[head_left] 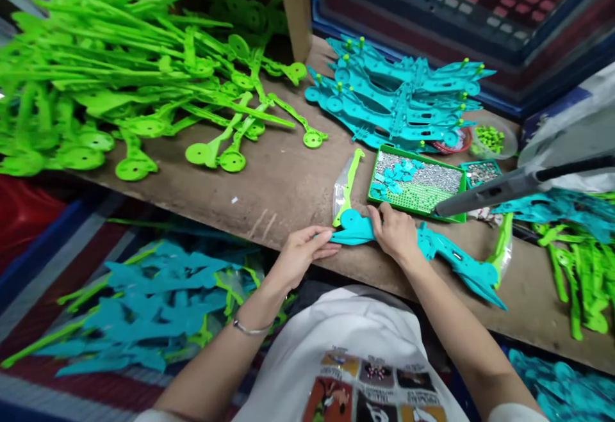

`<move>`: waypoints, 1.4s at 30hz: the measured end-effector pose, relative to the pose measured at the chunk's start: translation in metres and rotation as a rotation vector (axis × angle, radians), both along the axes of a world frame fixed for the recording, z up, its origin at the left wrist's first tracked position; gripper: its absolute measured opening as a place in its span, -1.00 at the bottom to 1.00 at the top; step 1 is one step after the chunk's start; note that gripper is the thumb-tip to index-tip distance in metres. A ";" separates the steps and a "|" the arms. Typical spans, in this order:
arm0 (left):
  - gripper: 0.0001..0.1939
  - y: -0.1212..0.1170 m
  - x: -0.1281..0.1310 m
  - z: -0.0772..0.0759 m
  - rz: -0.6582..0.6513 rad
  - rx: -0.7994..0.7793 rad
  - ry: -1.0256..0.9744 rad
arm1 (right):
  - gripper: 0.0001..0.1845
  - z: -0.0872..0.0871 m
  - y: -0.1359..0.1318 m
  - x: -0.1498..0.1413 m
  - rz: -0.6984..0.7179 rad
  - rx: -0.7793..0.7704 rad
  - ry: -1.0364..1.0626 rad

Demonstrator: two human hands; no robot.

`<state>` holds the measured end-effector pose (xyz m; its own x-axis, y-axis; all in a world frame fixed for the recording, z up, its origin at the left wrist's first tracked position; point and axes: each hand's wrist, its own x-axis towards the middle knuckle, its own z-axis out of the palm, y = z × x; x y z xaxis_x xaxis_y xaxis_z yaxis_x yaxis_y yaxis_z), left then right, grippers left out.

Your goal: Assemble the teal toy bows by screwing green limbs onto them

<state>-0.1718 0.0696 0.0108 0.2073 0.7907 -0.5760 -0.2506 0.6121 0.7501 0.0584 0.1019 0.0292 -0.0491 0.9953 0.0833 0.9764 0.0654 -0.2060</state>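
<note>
A long turquoise plastic part with pointed ends lies along the front edge of the bench. My left hand pinches its left tip between thumb and fingers. Around its middle, my right hand is closed over it and hides that stretch. A lime-green arm with a clear plastic blade sticks out beyond the left end, and a similar green arm sticks out near the right end. Just behind my right hand is a green tray of small metal pieces with turquoise bits on top.
Lime-green plastic parts are heaped at left. Several turquoise parts are stacked at the back. A grey tool juts in from the right above the tray. More turquoise parts lie below the bench, left. A bowl of green pegs sits behind.
</note>
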 end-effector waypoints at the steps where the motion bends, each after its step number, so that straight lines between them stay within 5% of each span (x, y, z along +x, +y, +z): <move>1: -0.45 0.000 0.002 0.000 0.009 0.005 0.010 | -0.65 -0.002 -0.003 0.005 0.050 0.112 0.078; 4: -0.42 0.000 0.004 0.002 0.023 0.013 0.032 | -0.87 0.006 -0.014 0.024 0.188 0.632 0.290; 7: -0.40 -0.001 0.005 0.003 0.025 0.021 0.046 | -0.37 0.029 -0.022 0.046 -0.011 1.052 0.424; 10: -0.41 -0.003 0.006 0.003 0.037 0.039 0.054 | -0.14 0.050 -0.017 0.061 -0.296 0.810 0.719; 12: -0.44 -0.004 0.005 0.003 0.039 0.053 0.052 | -0.32 0.058 -0.007 0.067 -0.344 0.546 0.916; 15: -0.45 -0.005 0.005 0.002 0.029 0.064 0.051 | -0.64 0.066 0.011 0.070 -0.293 0.404 1.120; 20: -0.45 -0.006 0.004 0.001 0.026 0.059 0.051 | -0.66 0.068 0.048 0.073 -0.176 0.371 1.222; 24: -0.45 -0.006 0.005 0.001 0.031 0.056 0.064 | -0.63 0.047 0.068 0.075 -0.173 0.435 1.170; 29: -0.47 -0.006 0.005 0.001 0.036 0.068 0.072 | -0.71 0.027 0.068 0.070 -0.158 0.528 1.177; 42: -0.48 -0.008 0.005 0.000 0.031 0.076 0.087 | -0.74 0.021 0.072 0.067 -0.180 0.518 1.170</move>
